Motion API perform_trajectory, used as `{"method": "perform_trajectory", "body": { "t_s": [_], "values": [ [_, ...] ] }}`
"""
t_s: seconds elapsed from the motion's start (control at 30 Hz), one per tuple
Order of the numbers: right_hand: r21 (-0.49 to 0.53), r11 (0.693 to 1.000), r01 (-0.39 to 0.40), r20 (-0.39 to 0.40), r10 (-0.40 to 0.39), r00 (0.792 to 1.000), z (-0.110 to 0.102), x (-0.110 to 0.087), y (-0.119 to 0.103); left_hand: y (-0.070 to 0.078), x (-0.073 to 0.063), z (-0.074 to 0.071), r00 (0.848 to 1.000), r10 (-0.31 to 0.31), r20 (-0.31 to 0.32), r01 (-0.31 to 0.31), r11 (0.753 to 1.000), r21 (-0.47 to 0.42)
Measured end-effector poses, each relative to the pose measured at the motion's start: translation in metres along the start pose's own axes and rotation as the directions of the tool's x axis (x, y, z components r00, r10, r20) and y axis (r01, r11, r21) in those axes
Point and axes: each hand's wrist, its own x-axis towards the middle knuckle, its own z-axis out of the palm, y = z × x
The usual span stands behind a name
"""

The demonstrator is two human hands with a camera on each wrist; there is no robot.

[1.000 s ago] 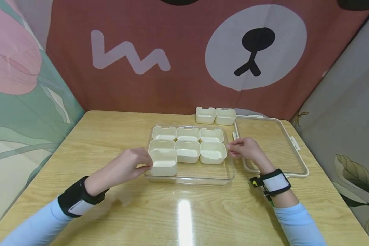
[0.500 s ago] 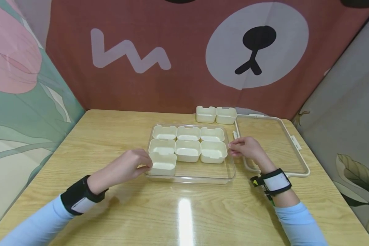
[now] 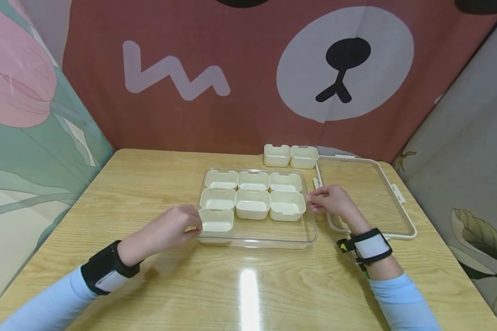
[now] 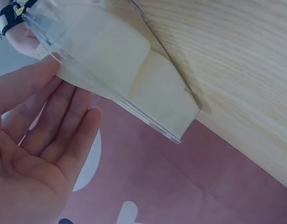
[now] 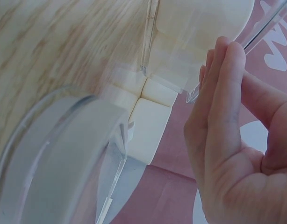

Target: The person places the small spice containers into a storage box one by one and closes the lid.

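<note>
In the head view, a clear plastic box (image 3: 269, 241) stands on the table with several cream compartment cups (image 3: 252, 204) inside, in two full rows. One more cream cup (image 3: 216, 220) sits at the box's front left corner. My left hand (image 3: 170, 232) pinches this cup's left side at the rim; in the left wrist view the thumb (image 4: 43, 70) is at the edge and the other fingers are slightly bent. My right hand (image 3: 331, 202) pinches the clear box's right rim, thumb and fingertips meeting there in the right wrist view.
Two more cream cups (image 3: 291, 156) stand side by side at the table's back edge. Right of the box lies a clear lid (image 3: 366, 195) with a white frame and side clips. A printed cloth (image 3: 182, 124) hangs behind the wooden table (image 3: 190, 294).
The front left cup has gone down into the clear box and a little to the left, and my left hand with it. My right hand stays at the box's right rim.
</note>
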Motion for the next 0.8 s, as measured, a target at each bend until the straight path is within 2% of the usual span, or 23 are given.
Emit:
{"method": "perform_trajectory", "body": {
  "t_s": [0.4,0.8],
  "values": [
    [0.011,1.0,0.004,-0.006,-0.004,1.0,0.0008,0.0019,0.0022,0.0012,0.0053,-0.0077,0.994,0.01,0.111,-0.01,1.0,0.005],
    [0.013,1.0,0.004,0.006,-0.004,1.0,0.0008,0.0007,-0.0006,-0.004,0.0014,-0.0039,0.991,-0.014,0.13,0.019,0.999,-0.036]
  ]
}}
